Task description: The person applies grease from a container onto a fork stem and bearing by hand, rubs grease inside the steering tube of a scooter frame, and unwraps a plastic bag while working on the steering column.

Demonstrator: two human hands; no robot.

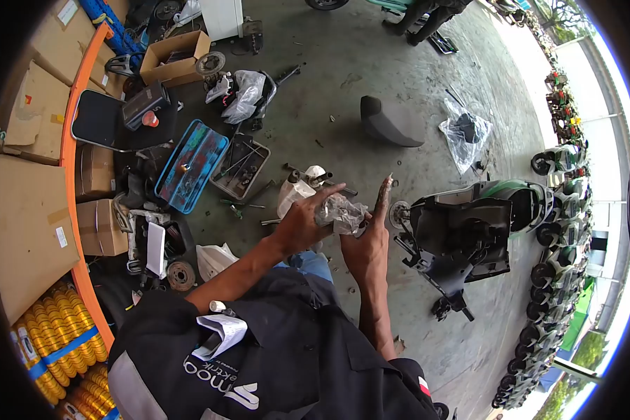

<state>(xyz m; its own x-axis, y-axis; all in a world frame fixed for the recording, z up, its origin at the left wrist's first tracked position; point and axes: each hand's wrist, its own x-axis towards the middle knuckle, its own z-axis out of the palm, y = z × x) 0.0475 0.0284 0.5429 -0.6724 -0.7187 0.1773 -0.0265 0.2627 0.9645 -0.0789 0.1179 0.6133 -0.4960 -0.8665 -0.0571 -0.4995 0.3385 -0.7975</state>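
Observation:
A crumpled clear plastic bag [343,215] is held between both hands in front of my body. My left hand [302,220] grips its left side, with the index finger stretched over it. My right hand [369,245] holds the bag's right side near the thumb, its index finger pointing up and looking dirty. What lies inside the bag cannot be made out. Just beyond my left hand, a whitish plastic wrapping [294,196] and some metal parts [318,175] lie on the floor.
A blue toolbox [191,166] and a grey tray of tools [241,168] are at the left. Ahead lies a black seat [392,124]. Scooter body parts [462,238] stand at the right. Another person's legs [423,17] show at the top.

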